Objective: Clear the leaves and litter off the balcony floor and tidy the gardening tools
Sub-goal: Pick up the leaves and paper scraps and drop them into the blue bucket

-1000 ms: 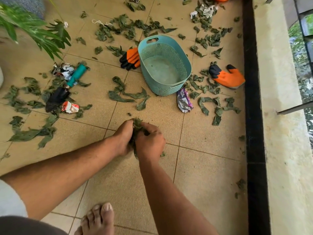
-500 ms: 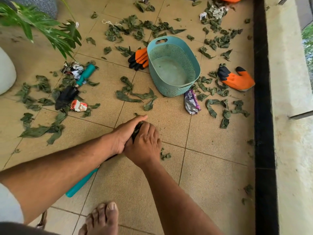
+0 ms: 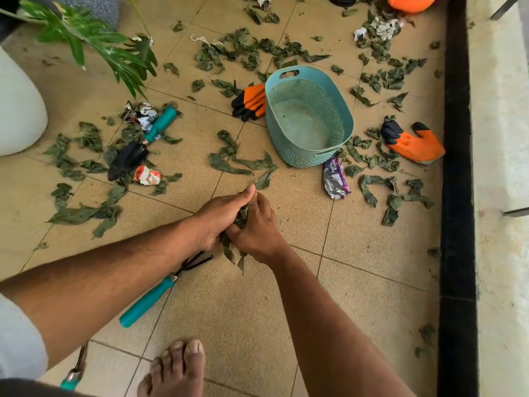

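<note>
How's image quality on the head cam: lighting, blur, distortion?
Head view: soft, even daylight, no hard shadows or glare on the floor tiles. Wide-angle bending shows in the black border strip at right. Centre is sharp: the basket mesh reads clearly. Leaves between both hands are slightly soft.

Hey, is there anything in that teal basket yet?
No, the basket shows only its bare bottom, apart from maybe a speck, while both hands hold the bunched leaves short of it.
</note>
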`<act>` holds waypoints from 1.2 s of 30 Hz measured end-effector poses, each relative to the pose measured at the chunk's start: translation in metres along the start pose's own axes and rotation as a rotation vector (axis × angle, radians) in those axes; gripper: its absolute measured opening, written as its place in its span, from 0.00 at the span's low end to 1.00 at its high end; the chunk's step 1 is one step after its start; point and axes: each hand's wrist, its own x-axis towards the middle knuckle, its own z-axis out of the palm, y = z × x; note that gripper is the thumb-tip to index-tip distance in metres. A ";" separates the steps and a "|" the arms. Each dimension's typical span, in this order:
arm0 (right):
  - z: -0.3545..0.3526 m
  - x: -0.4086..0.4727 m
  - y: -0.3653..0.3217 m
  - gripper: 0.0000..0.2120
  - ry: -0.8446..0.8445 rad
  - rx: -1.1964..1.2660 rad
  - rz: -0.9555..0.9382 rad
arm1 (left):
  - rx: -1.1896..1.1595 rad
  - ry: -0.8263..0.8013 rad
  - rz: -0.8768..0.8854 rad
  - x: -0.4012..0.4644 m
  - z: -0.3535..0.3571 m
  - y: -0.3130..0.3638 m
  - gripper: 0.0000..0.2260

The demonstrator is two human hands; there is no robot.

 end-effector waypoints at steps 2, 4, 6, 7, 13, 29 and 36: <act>-0.005 0.000 0.001 0.51 -0.009 -0.016 0.006 | 0.102 0.006 -0.086 0.032 -0.002 0.067 0.27; -0.017 -0.005 0.000 0.53 -0.064 0.008 -0.001 | 0.084 -0.081 -0.093 0.029 0.001 0.058 0.29; -0.031 -0.015 0.002 0.54 -0.117 0.267 0.008 | 0.049 -0.041 -0.091 0.023 -0.006 0.052 0.27; -0.037 -0.022 0.004 0.52 -0.087 0.440 0.023 | -0.007 -0.073 -0.079 0.021 -0.010 0.045 0.23; -0.026 -0.065 0.069 0.19 0.479 -0.017 0.606 | -0.206 -0.009 -0.081 0.037 -0.047 0.048 0.16; -0.001 0.024 0.036 0.10 0.654 -0.139 0.042 | -0.313 0.109 -0.163 0.013 -0.081 0.031 0.19; -0.044 0.106 0.027 0.26 0.170 -0.627 -0.103 | -0.286 0.134 -0.147 0.015 -0.090 0.040 0.20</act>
